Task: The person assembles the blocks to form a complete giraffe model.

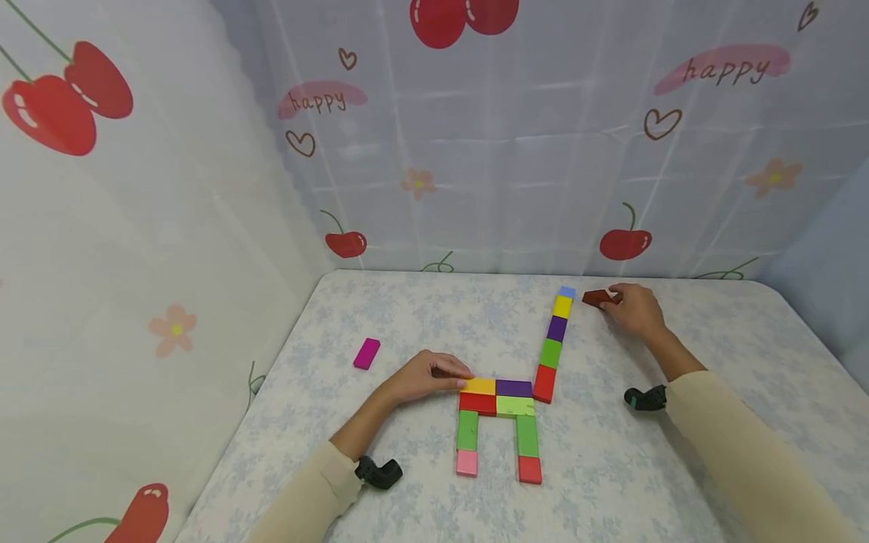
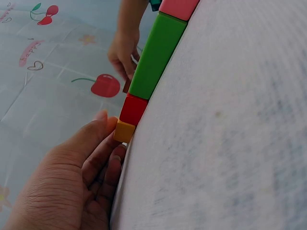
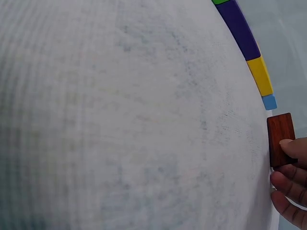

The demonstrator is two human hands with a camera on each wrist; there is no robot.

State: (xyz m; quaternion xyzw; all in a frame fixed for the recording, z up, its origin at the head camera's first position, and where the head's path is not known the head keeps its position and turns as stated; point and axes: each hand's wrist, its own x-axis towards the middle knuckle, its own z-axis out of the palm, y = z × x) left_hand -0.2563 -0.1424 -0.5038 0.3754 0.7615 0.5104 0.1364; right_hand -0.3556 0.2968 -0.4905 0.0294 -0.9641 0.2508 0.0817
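My right hand [image 1: 637, 309] pinches a dark brown wooden block [image 3: 281, 136] near the table's back edge, just right of a light blue block [image 1: 567, 292]. My left hand [image 1: 424, 375] has its thumb and finger at the left end of an orange block [image 1: 478, 387]. That block lies beside a purple block [image 1: 514, 388], behind a red block [image 1: 478, 405] and a lime green block [image 1: 515, 406]. Two legs run toward me: a green block [image 1: 468, 430] with a pink one [image 1: 467, 462], and another green block [image 1: 527, 436] with a red one [image 1: 530, 469].
A slanting row of blocks runs back from the right corner: red [image 1: 545, 383], green [image 1: 551, 353], purple [image 1: 557, 328], yellow [image 1: 563, 306], then light blue. A magenta block [image 1: 366, 354] lies alone on the left of the patterned table [image 1: 305, 332]. Printed curtains [image 1: 516, 151] stand behind.
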